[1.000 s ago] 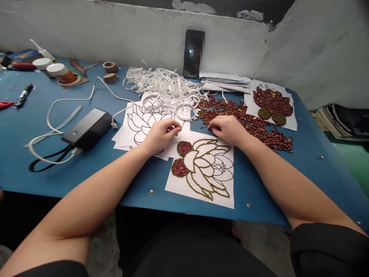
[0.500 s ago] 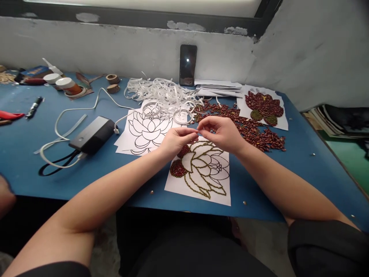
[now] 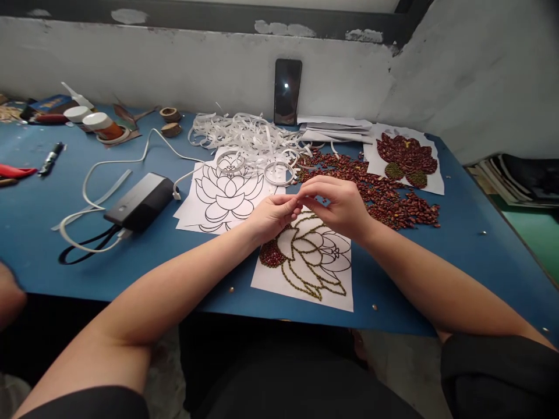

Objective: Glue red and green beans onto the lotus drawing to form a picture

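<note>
My left hand (image 3: 274, 216) and my right hand (image 3: 334, 203) meet at the fingertips above the top edge of a lotus drawing (image 3: 301, 273). Both are closed in a pinch; whatever sits between the fingertips is too small to make out. Green beads or seeds line many petals of this drawing, and a dark red round patch (image 3: 271, 254) fills its left side. Behind my right hand lies a spread of red-brown seeds (image 3: 406, 210). Plain lotus outlines on paper (image 3: 229, 195) lie left of my hands.
White paper strips (image 3: 244, 135) are heaped behind, near an upright phone (image 3: 287, 92). A finished-looking seed lotus (image 3: 406, 156) lies back right. At left are a power bank (image 3: 142, 201) with cables, bottles (image 3: 102, 126) and a marker (image 3: 51, 159). Another person's skin shows at the left edge.
My left hand's fingers have curled in more, and the fingertips of both hands still meet. The whole view has shifted slightly.
</note>
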Available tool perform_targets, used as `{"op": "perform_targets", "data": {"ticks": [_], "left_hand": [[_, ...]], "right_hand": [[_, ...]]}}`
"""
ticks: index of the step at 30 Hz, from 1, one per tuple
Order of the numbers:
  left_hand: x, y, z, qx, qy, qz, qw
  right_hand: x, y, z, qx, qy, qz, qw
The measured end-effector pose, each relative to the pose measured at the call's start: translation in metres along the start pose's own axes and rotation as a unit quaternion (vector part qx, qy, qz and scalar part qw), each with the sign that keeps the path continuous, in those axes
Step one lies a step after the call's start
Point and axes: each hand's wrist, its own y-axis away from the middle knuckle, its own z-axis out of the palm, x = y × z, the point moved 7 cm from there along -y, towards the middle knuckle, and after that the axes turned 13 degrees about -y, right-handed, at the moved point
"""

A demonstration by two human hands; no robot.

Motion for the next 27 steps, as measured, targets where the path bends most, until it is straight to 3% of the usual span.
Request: {"op": "perform_targets", "data": {"ticks": [9, 15, 22, 27], "left_hand": [[-0.004, 0.001, -0.001, 0.007, 0.040, -0.033, 0.999], [0.003, -0.001, -0.006, 0.024, -0.024, 0.001, 0.999], [0.002, -0.001, -0.011, 0.021, -0.042, 0.011, 0.999], [0.002, -0.001, -0.009, 0.005, -0.034, 0.016, 0.999]], "right_hand": [[0.007, -0.001, -0.003, 0.033, -0.052, 0.048, 0.997], [0.019, -0.001, -0.009, 0.055, -0.051, 0.077, 0.994], [0.013, -0.003, -0.003, -0.016, 0.009, 0.044, 0.999], [0.006, -0.002, 0.000, -0.024, 0.039, 0.015, 0.999]]}}
